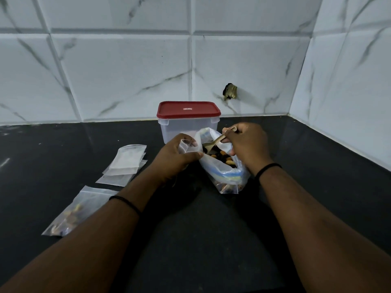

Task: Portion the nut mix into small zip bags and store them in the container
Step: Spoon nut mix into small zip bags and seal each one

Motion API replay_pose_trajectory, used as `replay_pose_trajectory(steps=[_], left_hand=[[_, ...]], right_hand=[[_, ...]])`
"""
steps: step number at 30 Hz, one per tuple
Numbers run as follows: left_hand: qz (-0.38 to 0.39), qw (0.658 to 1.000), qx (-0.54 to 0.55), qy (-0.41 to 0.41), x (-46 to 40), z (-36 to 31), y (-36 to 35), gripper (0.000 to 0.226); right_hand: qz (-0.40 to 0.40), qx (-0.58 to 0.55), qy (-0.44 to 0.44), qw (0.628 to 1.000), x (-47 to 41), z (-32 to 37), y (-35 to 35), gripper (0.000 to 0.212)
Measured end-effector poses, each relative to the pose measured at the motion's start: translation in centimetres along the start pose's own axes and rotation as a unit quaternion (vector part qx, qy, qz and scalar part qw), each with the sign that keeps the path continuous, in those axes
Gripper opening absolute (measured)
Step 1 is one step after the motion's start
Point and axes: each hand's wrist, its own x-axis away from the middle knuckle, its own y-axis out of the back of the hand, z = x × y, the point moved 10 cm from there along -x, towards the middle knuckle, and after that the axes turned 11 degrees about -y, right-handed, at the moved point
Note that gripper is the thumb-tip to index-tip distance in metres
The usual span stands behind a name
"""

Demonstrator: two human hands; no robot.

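Note:
A large clear bag of nut mix (222,170) stands open on the black counter (201,229). My right hand (247,144) grips a spoon (215,141) whose bowl dips into the nuts. My left hand (175,159) pinches a small empty zip bag (186,145) right beside the big bag's mouth. Behind them stands the clear container (179,130), its red lid (188,109) on. A filled small bag (72,212) lies at the near left.
A stack of empty small zip bags (124,163) lies left of my left hand. White marble-look tiled walls (127,70) close the back and right side, meeting in a corner at the right. A dark hole (229,92) marks the back wall.

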Motion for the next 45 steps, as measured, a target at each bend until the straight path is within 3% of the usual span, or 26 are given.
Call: replay_pose_trajectory(steps=[9,15,21,28,33,37,41,45], left_hand=[[0.000,0.995,0.099,0.016,0.4,0.6,-0.3,0.029],[-0.026,0.997,0.079,0.002,0.5,0.4,0.2,0.025],[-0.085,0.996,0.033,-0.019,0.6,-0.2,1.5,0.027],[-0.110,0.993,-0.010,-0.033,0.9,-0.7,2.3,0.033],[-0.097,0.994,0.004,-0.049,0.9,-1.0,2.2,0.038],[-0.106,0.992,0.005,-0.063,0.8,-1.4,2.6,0.036],[-0.120,0.989,0.043,-0.071,0.8,-1.2,2.9,0.044],[-0.117,0.991,0.050,-0.046,0.8,-0.7,2.7,0.045]], right_hand=[[0.043,-0.145,-0.160,0.976,-0.5,-3.2,-0.6,0.020],[-0.025,-0.170,-0.168,0.971,-1.2,-3.6,1.3,0.019],[-0.037,-0.190,-0.179,0.965,-0.8,-3.0,2.6,0.016],[-0.007,-0.268,-0.090,0.959,1.4,1.1,2.6,0.016],[0.035,-0.153,0.093,0.983,3.6,5.6,0.6,0.017],[0.103,-0.102,0.204,0.968,5.5,8.0,-1.1,0.008],[0.092,-0.130,0.225,0.961,5.6,8.6,0.1,0.011],[0.031,-0.208,0.125,0.970,3.6,6.3,2.1,0.013]])
